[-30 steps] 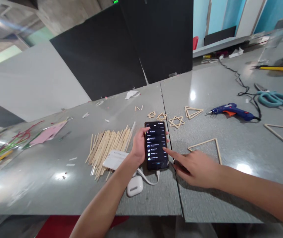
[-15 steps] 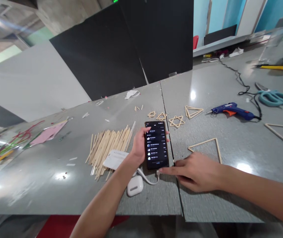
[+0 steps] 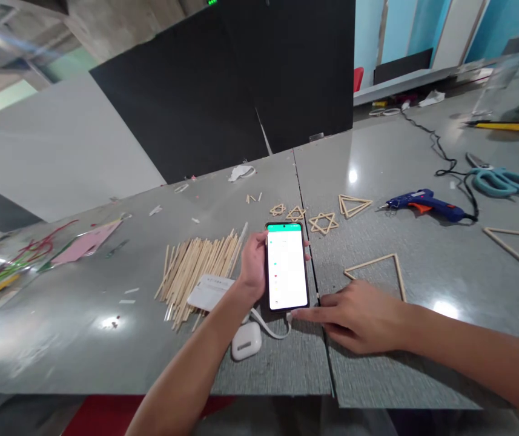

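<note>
The phone (image 3: 287, 266) screen has gone from a dark list to a bright white page, probably a newly opened app. The left hand (image 3: 252, 266) stays wrapped around it above the worktop (image 3: 377, 363); the right hand (image 3: 359, 315) rests half-curled, forefinger at its lower edge.

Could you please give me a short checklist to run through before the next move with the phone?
1. Left hand grips the phone by its edge: ok.
2. Screen lit and readable, white with a green top bar: ok.
3. Right hand free, forefinger at the phone's bottom edge: ok.
4. Cable at the phone's bottom, by the white case: plugged in or not, cannot tell.
5. Stick pile lies apart from the phone, left of the hand: ok.
6. Glue gun lies well away from both hands; hot or not, cannot tell.
</note>
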`<state>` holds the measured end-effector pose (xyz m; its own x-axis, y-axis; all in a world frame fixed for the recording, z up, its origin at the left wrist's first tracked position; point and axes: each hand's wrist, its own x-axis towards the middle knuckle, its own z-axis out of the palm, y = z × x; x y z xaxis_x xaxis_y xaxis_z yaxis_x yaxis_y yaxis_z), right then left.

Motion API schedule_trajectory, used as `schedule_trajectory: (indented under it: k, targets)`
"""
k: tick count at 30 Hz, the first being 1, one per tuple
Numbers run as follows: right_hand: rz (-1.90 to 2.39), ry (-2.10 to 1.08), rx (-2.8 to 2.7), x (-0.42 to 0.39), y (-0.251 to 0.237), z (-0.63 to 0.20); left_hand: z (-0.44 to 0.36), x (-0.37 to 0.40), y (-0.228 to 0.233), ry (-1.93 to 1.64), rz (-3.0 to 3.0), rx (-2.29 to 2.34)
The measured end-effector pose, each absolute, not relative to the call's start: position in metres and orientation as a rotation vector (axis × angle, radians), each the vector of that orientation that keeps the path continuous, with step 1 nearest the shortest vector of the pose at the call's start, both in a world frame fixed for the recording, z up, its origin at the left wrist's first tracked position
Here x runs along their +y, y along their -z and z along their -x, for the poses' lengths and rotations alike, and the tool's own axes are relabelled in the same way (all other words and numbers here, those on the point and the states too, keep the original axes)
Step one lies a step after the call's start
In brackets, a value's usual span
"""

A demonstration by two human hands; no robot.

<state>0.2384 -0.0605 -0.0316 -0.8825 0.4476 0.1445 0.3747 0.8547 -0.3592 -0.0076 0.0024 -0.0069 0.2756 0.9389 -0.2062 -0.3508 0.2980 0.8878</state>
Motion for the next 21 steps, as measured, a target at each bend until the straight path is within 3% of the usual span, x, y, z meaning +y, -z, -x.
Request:
schedule_trajectory:
  k: [12, 21]
  targets:
    - [0.649, -0.431, -2.785, -0.061, 0.038, -0.237, 0.009, 0.006, 0.014, -1.039, -0.908, 0.965]
    - [0.892, -0.202, -2.725, -0.064, 0.045, -0.233, 0.003, 0.001, 0.002, -1.029, -0.857, 0.894]
